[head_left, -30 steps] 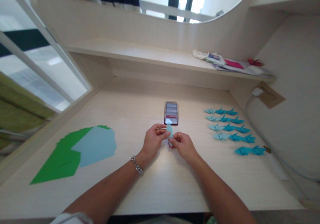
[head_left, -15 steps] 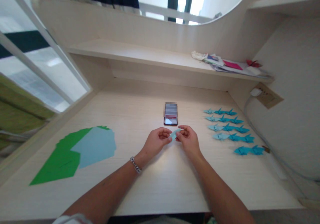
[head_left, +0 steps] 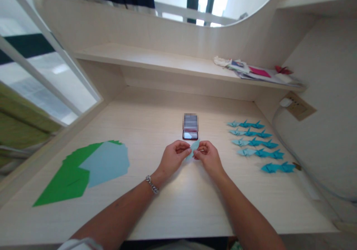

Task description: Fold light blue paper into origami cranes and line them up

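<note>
A small, partly folded piece of light blue paper (head_left: 193, 149) is pinched between both hands just above the desk's middle. My left hand (head_left: 173, 157), with a metal bracelet on its wrist, grips the paper's left side with closed fingers. My right hand (head_left: 208, 157) pinches its right side. A phone (head_left: 190, 126) lies on the desk just beyond the hands.
Rows of folded blue paper cranes (head_left: 258, 144) lie on the desk to the right. A spread of green and light blue sheets (head_left: 92, 166) lies at the left. A shelf (head_left: 156, 60) holds papers and a red crane (head_left: 283, 70). A wall socket and cable (head_left: 287, 103) sit at the right.
The paper stood upright between my fingers a second ago; both hands have turned it to lie slanted and moved slightly away from me, with the right hand shifting up beside the left.
</note>
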